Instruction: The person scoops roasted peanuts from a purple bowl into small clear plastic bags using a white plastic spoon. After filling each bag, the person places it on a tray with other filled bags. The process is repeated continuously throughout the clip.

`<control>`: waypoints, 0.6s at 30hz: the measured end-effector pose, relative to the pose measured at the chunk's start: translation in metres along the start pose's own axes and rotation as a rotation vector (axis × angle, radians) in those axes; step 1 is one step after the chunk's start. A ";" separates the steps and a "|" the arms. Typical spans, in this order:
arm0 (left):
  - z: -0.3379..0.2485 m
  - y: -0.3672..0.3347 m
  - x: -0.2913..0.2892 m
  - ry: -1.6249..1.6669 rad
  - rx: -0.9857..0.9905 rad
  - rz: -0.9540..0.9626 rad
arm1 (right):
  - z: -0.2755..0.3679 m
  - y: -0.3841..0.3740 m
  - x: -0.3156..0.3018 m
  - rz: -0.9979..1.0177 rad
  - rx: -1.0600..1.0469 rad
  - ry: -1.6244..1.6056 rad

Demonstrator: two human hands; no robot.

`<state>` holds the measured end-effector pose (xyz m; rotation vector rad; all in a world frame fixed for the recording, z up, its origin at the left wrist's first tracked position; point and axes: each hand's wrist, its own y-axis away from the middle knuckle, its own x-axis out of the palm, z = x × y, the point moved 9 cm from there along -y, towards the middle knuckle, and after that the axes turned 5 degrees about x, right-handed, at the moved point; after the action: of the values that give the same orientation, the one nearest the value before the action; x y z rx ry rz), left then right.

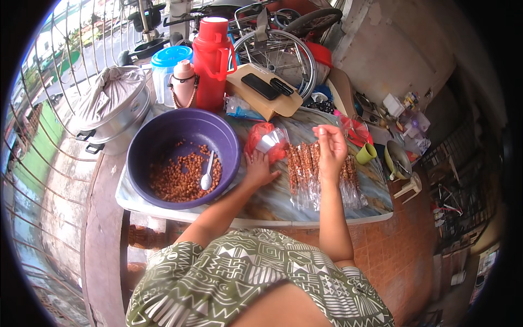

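My left hand [260, 170] lies flat with its fingers spread at the near edge of a red plastic bag [253, 140], on which clear small plastic bags [271, 140] rest. Raised over the table, my right hand [332, 148] has its fingers bent in toward the thumb; whether anything thin is between them I cannot make out. Beneath it, several slim clear packets of peanuts [297, 169] lie side by side. To the left stands a purple basin [143, 143] of loose brown peanuts [177, 177], with a light-coloured spoon [207, 177] resting on them.
Behind the basin stand a red thermos jug [211, 71], a pink bottle [184, 84] and a blue-lidded container [164, 76]. A phone [260, 86] lies on a cardboard box [242, 82]. A covered metal pot [111, 114] is at the left, a green cup [366, 153] at the right.
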<state>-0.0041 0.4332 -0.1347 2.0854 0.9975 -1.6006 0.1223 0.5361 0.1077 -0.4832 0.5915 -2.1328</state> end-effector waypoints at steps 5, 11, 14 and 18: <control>0.021 -0.022 0.004 0.042 -0.011 -0.033 | 0.052 0.013 -0.044 -0.273 -0.152 -0.189; -0.022 -0.003 -0.045 -0.200 0.027 0.262 | 0.104 0.020 -0.056 -0.119 -0.226 -0.011; -0.046 0.021 -0.072 0.158 0.104 0.046 | 0.070 0.032 -0.045 -0.032 -0.030 -0.024; -0.079 0.084 -0.112 0.542 0.214 0.241 | 0.025 0.066 -0.042 0.011 0.198 -0.062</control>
<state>0.0961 0.3872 -0.0176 2.7495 0.7013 -1.0834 0.2010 0.5297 0.0854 -0.4328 0.3422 -2.1304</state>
